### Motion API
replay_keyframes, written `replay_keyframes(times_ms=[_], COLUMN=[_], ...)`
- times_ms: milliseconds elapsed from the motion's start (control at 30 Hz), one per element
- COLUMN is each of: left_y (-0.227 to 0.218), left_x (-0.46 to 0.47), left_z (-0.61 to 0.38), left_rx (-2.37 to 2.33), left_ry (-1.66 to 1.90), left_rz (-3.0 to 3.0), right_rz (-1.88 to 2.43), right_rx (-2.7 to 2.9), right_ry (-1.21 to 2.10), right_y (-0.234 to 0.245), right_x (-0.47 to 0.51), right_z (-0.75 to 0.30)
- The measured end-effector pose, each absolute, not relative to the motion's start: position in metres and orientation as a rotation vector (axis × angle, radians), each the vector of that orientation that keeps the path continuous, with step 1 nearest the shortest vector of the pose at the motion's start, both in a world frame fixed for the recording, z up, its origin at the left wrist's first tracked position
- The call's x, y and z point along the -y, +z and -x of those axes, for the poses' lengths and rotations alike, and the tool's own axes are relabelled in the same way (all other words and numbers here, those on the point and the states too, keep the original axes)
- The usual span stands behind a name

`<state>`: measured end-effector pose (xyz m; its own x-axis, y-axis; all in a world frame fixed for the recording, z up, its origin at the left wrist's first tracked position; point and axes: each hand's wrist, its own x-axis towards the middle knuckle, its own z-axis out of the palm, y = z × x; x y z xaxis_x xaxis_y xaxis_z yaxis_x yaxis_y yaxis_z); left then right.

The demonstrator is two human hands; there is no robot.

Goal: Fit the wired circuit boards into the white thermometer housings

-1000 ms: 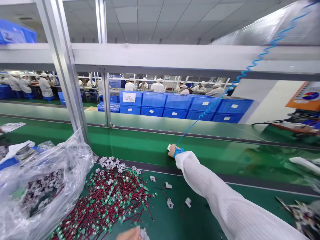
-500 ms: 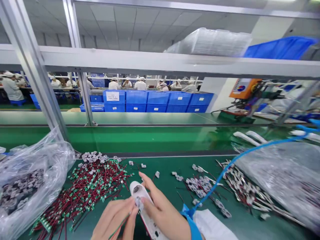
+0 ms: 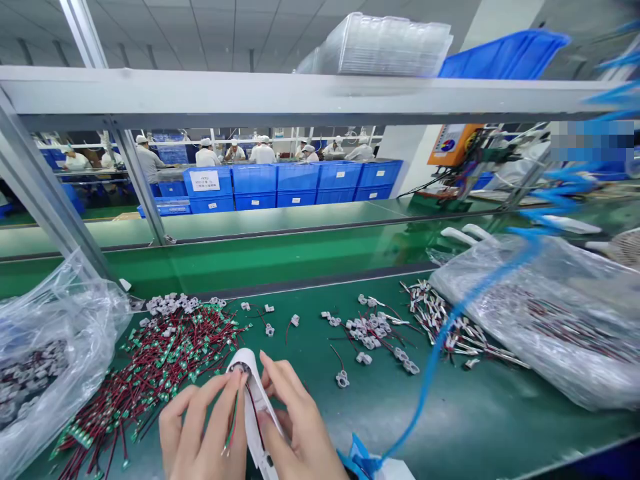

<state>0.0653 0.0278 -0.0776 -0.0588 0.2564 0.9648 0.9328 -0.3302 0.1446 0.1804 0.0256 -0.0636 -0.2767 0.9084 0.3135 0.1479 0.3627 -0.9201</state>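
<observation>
Slid right hand (image 3: 299,427) lower on shell (image 3: 261,390) since earlier frame, gripping it. Holding left hand (image 3: 205,420) at the rounded end with fingertips together; cannot tell on what.

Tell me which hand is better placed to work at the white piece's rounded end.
Probably the left hand: its fingertips are at the rounded end of the white piece, while the right hand holds the piece lower down along its side.

The left hand (image 3: 207,427) hides what it touches in the shell (image 3: 259,393), whose lower end the bottom edge crops. The cord (image 3: 435,350) blurs along its upper coils. The left edge cuts off a bag (image 3: 100,333).
</observation>
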Motion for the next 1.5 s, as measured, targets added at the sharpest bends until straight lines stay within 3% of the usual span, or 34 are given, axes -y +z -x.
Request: replay_keyframes(times_ms=[233, 600, 1500], left_y=[-0.062, -0.072, -0.065], left_x=[-0.033, -0.029, -0.031], left_z=[-0.074, -0.081, -0.087], left_rx=[1.403, 1.544, 1.850], left_ry=[-1.417, -1.559, -1.342], left_rz=[1.654, 1.767, 1.821], right_rz=[0.964, 0.947, 0.970], right_rx=[1.777, 1.798, 1.846], right_ry=[0.927, 0.764, 0.643], right_y=[-0.060, -0.067, -0.075], right_x=[-0.027, -0.025, -0.027], right_z=[-0.177, -0.176, -0.186])
